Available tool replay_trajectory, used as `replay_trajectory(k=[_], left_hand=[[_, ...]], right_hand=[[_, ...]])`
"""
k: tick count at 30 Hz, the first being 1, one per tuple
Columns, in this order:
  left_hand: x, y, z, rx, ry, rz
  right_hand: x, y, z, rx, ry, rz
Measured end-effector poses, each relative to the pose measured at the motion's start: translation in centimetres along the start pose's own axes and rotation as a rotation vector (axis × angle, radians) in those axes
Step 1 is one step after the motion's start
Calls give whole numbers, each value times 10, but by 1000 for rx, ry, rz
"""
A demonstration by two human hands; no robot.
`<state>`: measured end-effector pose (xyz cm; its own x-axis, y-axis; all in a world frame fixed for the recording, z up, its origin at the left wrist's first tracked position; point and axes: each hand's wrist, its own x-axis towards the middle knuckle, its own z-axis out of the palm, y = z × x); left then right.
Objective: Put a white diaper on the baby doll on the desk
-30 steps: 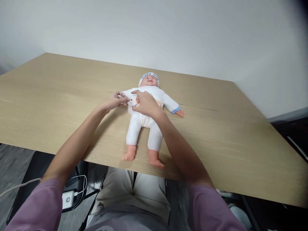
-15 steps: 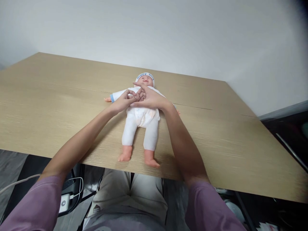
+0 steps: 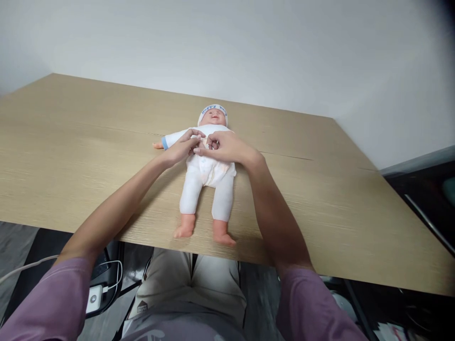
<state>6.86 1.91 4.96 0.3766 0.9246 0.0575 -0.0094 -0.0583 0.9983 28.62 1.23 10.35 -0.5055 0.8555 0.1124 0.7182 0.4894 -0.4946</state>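
A baby doll in white clothes and a lettered headband lies on its back, feet toward me. Around its hips is a white diaper with faint printing. My left hand is at the diaper's upper edge, fingers closed in a pinch at the waist. From the other side my right hand reaches over the belly, its fingers curled in at the waistband and its thumb pointing toward my left hand. The fingertips partly hide what they grip. The doll's arm on the right is hidden behind my right hand and forearm.
The doll lies on a wooden table with thin seams across its top, set near a pale wall. A black chair with a white charger and cable stands below at the left. Dark furniture is at the right.
My right hand's fingers have drawn back from the chest and curled in, and the hands are slightly farther apart. The doll stays in place.
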Motion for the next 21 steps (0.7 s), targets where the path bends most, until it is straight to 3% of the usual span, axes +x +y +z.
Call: replay_trajectory(k=[4,9,11,16,21], left_hand=[[5,-17,-10,-50,-26,60],[6,-51,-21,55,196,254],[7,-61,-22,109,199,297],[14,-69,-19,15,119,307],[16,-71,-13,97,170,329]], right_hand=[[1,-1,4,40,6,40],[-1,2,0,175,-18,48],[-1,3,-2,202,-27,49],[-2,5,-6,251,-55,50],[-1,7,-4,211,-21,64]])
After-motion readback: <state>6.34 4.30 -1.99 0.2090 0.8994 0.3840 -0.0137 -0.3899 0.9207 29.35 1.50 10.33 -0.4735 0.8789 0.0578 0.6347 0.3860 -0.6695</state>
